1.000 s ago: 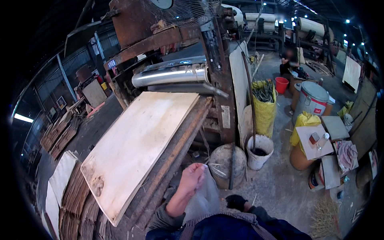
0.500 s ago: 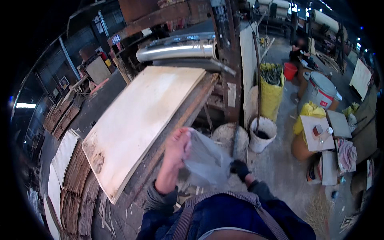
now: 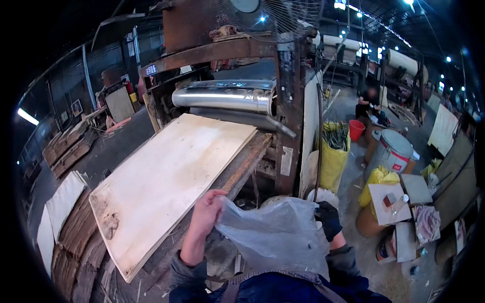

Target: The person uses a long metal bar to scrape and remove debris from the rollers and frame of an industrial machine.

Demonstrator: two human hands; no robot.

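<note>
A translucent plastic sheet or bag (image 3: 273, 233) hangs spread between my two hands in front of my body. Its upper left corner is pinched in my bare left hand (image 3: 206, 212). On the opposite side my right hand (image 3: 329, 220), in a black glove, grips the upper right edge. Just beyond my left hand lies a stack of pale wood veneer sheets (image 3: 172, 171), its near corner stained and rough, resting on a sloped bench edged with a rusty bar (image 3: 247, 161). Behind the stack runs a shiny metal roller (image 3: 222, 101).
Brown veneer stacks (image 3: 83, 237) stand at the left. To the right are a yellow sack (image 3: 334, 164), a red bucket (image 3: 356, 130), a grey lidded drum (image 3: 389, 151) and a board (image 3: 390, 214) with small items on it. A person (image 3: 371, 103) sits in the far background.
My right hand has risen and the plastic is now stretched wider between both hands. My left hand has moved slightly left and down. The view has tilted up, bringing a fan into sight.
</note>
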